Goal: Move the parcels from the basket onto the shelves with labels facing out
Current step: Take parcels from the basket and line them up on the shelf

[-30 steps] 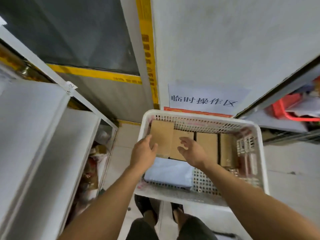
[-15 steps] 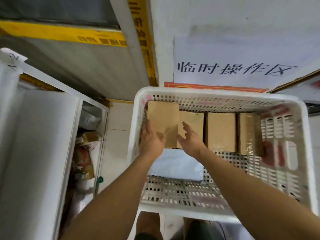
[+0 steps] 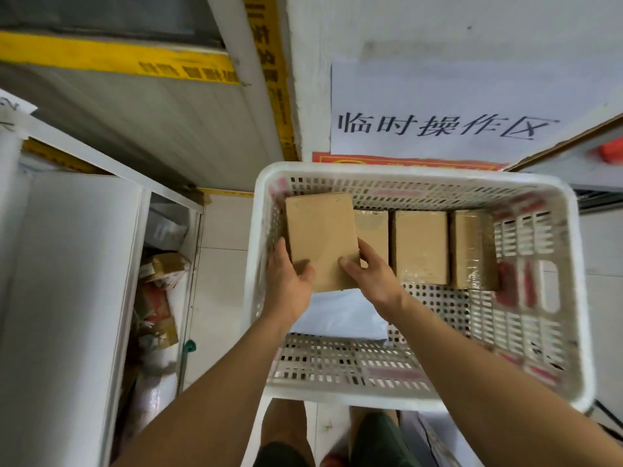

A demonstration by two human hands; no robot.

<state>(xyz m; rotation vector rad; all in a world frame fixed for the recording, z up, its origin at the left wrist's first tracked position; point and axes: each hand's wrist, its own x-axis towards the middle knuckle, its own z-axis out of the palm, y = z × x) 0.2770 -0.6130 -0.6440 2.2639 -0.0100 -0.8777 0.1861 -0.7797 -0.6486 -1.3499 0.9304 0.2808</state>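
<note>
Head view, looking down into white basket (image 3: pixel 414 176). Landmark: basket. Brown box (image 3: pixel 322 241) at basket's far-left corner, raised above the rest, top edge near the far wall, plain face up; label side not visible. Left hand (image 3: pixel 288 286) grasping box's near-left corner, thumb on top face, fingers curled under. Right hand (image 3: pixel 372 276) grasping box's near-right corner, thumb on top, fingers along the right edge. Both hands at the box's near end, box reaching away from them toward the far wall. Three more boxes (image 3: pixel 421 251) in a row along basket's far wall, right of the held box, the first partly hidden beneath it. Pale bag (image 3: pixel 340 318) flat on basket floor, near side of the held box, under the wrists. White shelves (image 3: pixel 67 264) left of basket, lower tier holding assorted parcels. Paper sign (image 3: pixel 445 109) on the wall beyond basket.
</note>
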